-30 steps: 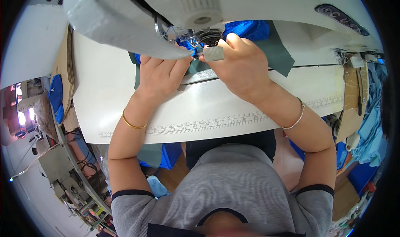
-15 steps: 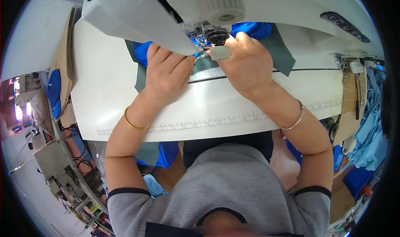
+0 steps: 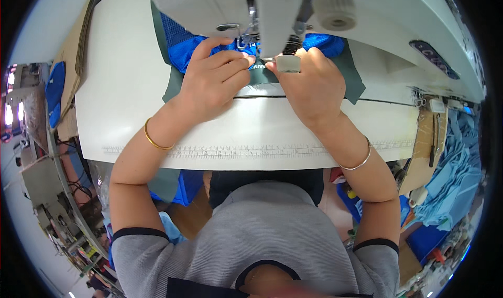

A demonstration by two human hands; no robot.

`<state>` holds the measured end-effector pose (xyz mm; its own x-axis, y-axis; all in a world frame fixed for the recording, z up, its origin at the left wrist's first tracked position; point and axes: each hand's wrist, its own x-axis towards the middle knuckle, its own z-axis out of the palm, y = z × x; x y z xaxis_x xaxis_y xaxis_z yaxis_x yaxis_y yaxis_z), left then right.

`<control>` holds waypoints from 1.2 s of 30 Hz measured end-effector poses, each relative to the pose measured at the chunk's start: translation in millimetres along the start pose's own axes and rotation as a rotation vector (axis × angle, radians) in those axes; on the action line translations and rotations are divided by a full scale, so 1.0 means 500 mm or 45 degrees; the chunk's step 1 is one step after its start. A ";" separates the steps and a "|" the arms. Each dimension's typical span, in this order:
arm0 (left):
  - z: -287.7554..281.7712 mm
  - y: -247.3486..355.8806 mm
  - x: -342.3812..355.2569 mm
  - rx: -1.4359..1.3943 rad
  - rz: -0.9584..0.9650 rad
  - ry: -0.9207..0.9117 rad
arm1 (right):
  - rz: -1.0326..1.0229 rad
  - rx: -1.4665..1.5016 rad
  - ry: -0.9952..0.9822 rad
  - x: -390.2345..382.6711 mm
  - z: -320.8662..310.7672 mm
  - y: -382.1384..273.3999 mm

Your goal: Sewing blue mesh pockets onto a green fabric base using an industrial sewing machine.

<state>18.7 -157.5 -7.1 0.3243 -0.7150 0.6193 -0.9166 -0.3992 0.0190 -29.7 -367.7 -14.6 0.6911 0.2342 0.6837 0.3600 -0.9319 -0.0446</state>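
Under both hands' grip (image 3: 257, 75), seemingly fabric (image 3: 181, 49)

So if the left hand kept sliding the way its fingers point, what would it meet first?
Probably the sewing machine's presser foot: the left hand lies flat on the blue mesh fabric, fingertips aimed at it. Depth is unclear.
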 end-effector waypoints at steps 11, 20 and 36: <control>0.002 -0.010 -0.004 0.020 0.038 0.024 | -0.006 -0.025 -0.168 -0.003 0.022 0.004; 0.014 -0.022 -0.007 -0.048 0.049 0.015 | 0.130 -0.022 -0.221 -0.014 0.040 0.008; 0.026 -0.005 -0.011 0.047 -0.077 0.131 | -0.212 0.396 -0.540 -0.006 -0.026 0.019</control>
<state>22.2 -159.9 -20.7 0.3516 -0.6270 0.6952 -0.8861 -0.4624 0.0311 -36.5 -381.0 -7.3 0.7778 0.5224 0.3494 0.6097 -0.7621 -0.2177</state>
